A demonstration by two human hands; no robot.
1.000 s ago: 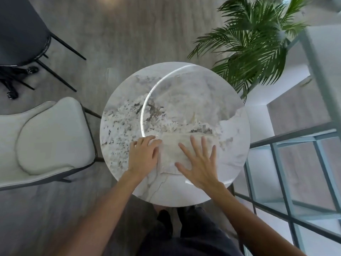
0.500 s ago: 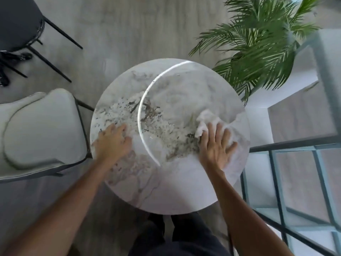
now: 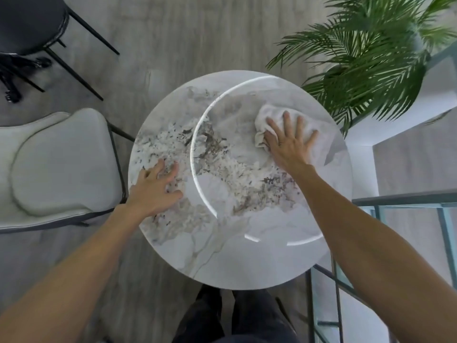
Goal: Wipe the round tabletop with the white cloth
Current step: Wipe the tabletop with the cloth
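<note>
The round marble tabletop (image 3: 237, 248) fills the middle of the head view, white with grey and brown veining and a bright curved reflection. A crumpled white cloth (image 3: 269, 117) lies on its far right part. My right hand (image 3: 290, 142) presses flat on the cloth with fingers spread, and cloth shows around the fingers. My left hand (image 3: 154, 188) rests flat on the bare left edge of the tabletop, fingers apart, holding nothing.
A pale upholstered chair (image 3: 57, 167) stands against the table's left side. A dark chair (image 3: 29, 21) is at the far left. A palm plant (image 3: 366, 60) overhangs the table's far right edge. A glass-and-metal railing (image 3: 405, 204) runs along the right.
My right hand has slid the cloth from the table's near middle out to the right and then to the far right. My left hand let go of the cloth and moved to the left edge.
</note>
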